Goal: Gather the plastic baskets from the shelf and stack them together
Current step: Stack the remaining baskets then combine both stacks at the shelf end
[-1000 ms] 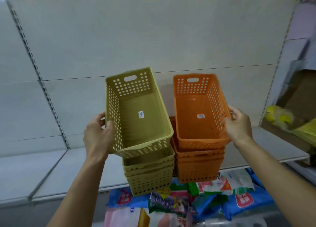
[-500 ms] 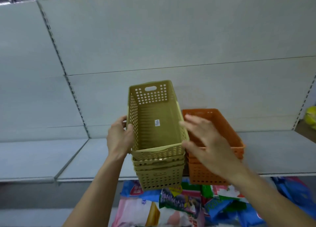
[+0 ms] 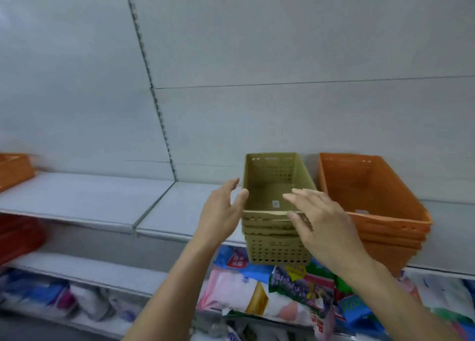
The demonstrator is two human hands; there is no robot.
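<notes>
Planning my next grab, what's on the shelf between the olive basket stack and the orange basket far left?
Head view: nothing. The shelf is bare from the orange basket to the olive stack.

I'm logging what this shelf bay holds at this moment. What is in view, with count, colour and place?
olive basket stack: one stack of nested baskets, exact count unclear, olive green, at the front edge of the shelf, centre.
orange basket stack: one nested stack, orange, on the shelf just right of the olive one.
orange basket: one, orange, blurred, far left on the shelf.
red items: blurred, red, lower left below the shelf; kind unclear.
shelf: grey-white board with pale back panels.
packaged goods: many bags, mixed colours, on the level below.
left hand: one, open, beside the olive stack's left side.
right hand: one, open, in front of the olive stack's right rim.
</notes>
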